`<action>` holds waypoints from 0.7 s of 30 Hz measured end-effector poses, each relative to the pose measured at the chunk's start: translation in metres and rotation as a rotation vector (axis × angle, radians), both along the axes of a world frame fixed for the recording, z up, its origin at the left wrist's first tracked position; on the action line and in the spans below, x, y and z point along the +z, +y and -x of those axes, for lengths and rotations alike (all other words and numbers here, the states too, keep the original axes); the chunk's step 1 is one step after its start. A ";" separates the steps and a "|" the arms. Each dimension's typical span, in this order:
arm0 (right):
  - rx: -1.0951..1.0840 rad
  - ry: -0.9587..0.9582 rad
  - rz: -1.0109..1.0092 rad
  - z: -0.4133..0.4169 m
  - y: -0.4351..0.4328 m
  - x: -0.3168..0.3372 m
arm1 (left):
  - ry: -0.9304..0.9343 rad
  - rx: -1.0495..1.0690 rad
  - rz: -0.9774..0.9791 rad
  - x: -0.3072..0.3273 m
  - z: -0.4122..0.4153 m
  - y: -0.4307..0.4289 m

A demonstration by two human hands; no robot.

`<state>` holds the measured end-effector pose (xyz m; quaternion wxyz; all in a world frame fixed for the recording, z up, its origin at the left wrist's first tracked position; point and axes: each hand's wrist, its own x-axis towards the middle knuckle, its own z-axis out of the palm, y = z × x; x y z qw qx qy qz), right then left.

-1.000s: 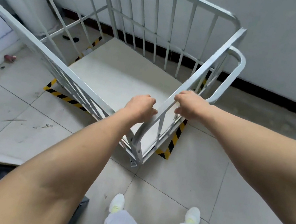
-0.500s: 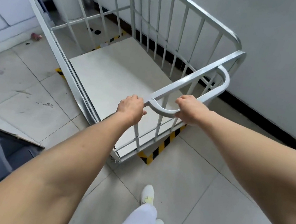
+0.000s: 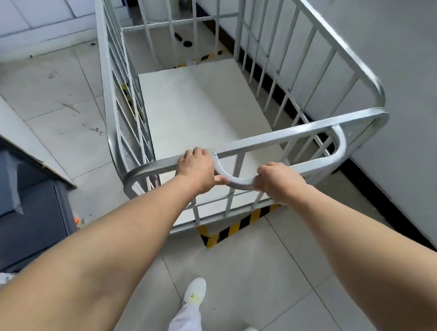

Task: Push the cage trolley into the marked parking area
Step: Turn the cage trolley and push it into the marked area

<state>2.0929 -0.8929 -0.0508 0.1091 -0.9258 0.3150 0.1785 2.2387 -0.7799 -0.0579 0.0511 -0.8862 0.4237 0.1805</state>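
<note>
A grey metal cage trolley (image 3: 312, 34) with barred sides and a pale flat deck stands in front of me, its right side close along the white wall. Yellow-and-black floor tape (image 3: 233, 229) shows at the trolley's near right corner and again past its far end; the rest of the marking is hidden under the deck. My left hand (image 3: 196, 169) is closed over the near top rail where the curved push handle (image 3: 237, 181) joins it. My right hand (image 3: 277, 182) grips the handle's lower bar.
The white wall (image 3: 420, 111) with a black skirting runs along the right. A dark blue cabinet (image 3: 5, 203) with a flat board on top sits at the left. Pale cupboards (image 3: 30, 7) line the back left. My white shoes (image 3: 194, 290) stand on the floor tiles behind the trolley.
The trolley has swung round and now lies lengthwise along the wall. Both hands have stayed on the handle end. The view has turned left, bringing in the blue cabinet.
</note>
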 end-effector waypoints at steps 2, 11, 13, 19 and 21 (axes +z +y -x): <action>0.038 -0.011 0.001 0.000 -0.006 -0.001 | -0.014 0.044 0.013 -0.002 0.004 -0.004; 0.060 -0.040 0.070 -0.007 -0.009 -0.013 | -0.073 0.071 -0.032 -0.007 0.005 -0.017; 0.051 -0.052 0.063 -0.007 -0.009 -0.012 | -0.066 0.076 -0.036 -0.006 0.005 -0.018; 0.016 -0.044 0.046 -0.009 -0.008 -0.008 | -0.070 0.089 -0.057 -0.007 0.006 -0.021; 0.017 -0.055 0.050 -0.008 -0.005 -0.008 | -0.069 0.083 -0.070 -0.006 0.007 -0.020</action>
